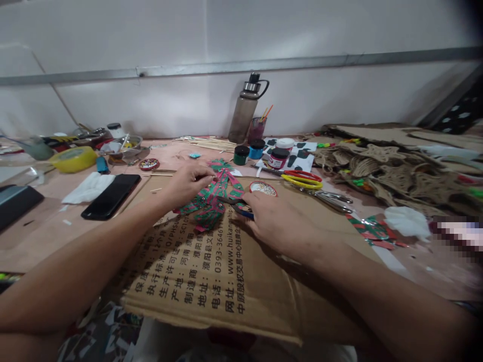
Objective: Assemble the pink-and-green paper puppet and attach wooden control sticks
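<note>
A green and pink painted star-shaped craft piece (222,188), dotted with small shiny beads, lies on a sheet of printed cardboard (264,281). My left hand (194,183) reaches over its upper left side with fingertips pinched together; what they grip is too small to make out. In my right hand (269,216) is a pair of pliers (234,202) with a blue handle, gripped closed. Their dark jaws point left and rest over the middle of the craft piece. Just beyond the right hand sits a round red-rimmed dish of small beads (264,188).
Paint jars (278,158), a tall bottle (243,110) and thin sticks (211,143) stand or lie at the back. Scissors (302,179) lie right, near piled cardboard star shapes (362,163). Left are a phone (111,196), tissue (90,187) and yellow tape roll (74,159).
</note>
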Demonstrator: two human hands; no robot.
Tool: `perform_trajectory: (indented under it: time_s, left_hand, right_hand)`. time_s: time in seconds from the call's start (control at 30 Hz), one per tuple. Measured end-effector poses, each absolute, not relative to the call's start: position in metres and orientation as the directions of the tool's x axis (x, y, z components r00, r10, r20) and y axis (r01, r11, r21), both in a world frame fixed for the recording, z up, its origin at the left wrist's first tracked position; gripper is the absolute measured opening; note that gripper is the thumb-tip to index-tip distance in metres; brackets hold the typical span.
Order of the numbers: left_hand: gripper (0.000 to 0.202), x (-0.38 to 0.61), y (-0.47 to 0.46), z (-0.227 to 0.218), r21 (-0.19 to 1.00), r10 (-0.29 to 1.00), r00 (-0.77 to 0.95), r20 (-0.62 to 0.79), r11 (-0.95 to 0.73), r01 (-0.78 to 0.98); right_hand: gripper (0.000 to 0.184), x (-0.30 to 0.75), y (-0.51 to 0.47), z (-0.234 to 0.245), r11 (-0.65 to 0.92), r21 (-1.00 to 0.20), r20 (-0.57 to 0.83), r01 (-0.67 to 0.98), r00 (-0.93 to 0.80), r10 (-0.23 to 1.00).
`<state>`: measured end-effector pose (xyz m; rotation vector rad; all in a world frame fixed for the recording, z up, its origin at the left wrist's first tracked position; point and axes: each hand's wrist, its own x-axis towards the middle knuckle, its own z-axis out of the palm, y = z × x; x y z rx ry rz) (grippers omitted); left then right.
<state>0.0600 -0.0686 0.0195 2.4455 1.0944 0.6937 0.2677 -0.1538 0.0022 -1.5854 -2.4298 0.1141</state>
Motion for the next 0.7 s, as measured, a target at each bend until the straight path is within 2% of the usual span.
perform_trajectory:
  time_s: [0.17,0.27,0.43,0.7]
  left_hand:
    - [0.033,0.06,-0.065,0.015,0.484,0.733,0.596,0.328,-0.672,0.561]
    - [0.026,0.056,-0.056,0.011,0.426,0.719,0.578,0.385,-0.694,0.58]
    - [0.031,0.034,-0.03,0.005,0.213,0.728,0.531,0.434,-0.656,0.724]
    - [0.028,0.016,-0.012,-0.005,0.067,0.754,0.581,0.308,-0.626,0.777]
  right_hand:
    - [0.027,0.265,-0.156,-0.002,0.419,-0.278,0.076,0.864,-0.415,0.906]
    - [0.028,0.265,-0.157,-0.002,0.446,-0.293,0.061,0.846,-0.449,0.891]
    - [0.041,0.262,-0.161,-0.002,0.498,-0.235,0.056,0.835,-0.5,0.864]
    - [0.057,0.255,-0.171,-0.008,0.576,-0.075,0.151,0.814,-0.562,0.814]
